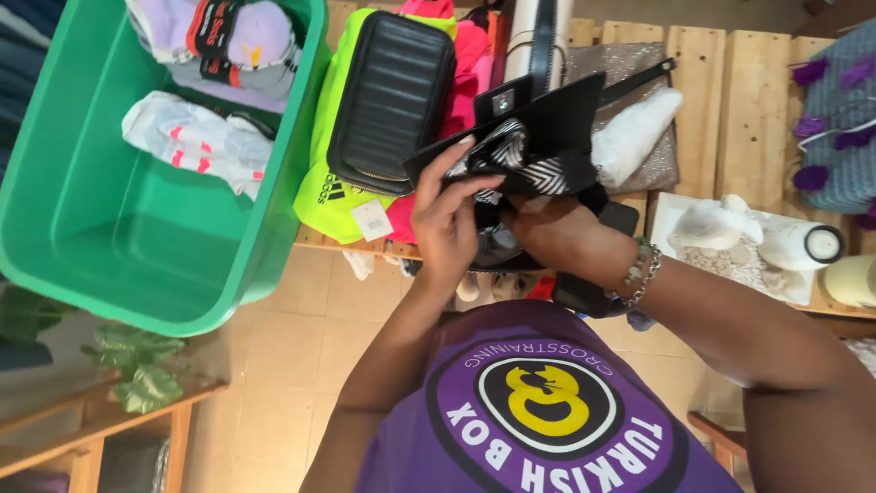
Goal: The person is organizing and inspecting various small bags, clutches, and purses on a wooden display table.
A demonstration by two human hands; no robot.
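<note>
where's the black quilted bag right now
In the head view, the black quilted bag lies left of centre on a neon yellow garment, beside the green bin and just left of the hands.

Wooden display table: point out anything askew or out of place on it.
The neon yellow bag overhangs the wooden table front edge, its tag dangling. Both hands, left hand and right hand, hold a black wallet. Nothing looks spilled or damaged.

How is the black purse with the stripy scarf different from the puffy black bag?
The flat black purse is smooth and held up by the left hand and right hand; the quilted black bag is ribbed and lies untouched on neon clothes. The purse carries a black-and-white striped scarf; the bag has none. Both are black.
</note>
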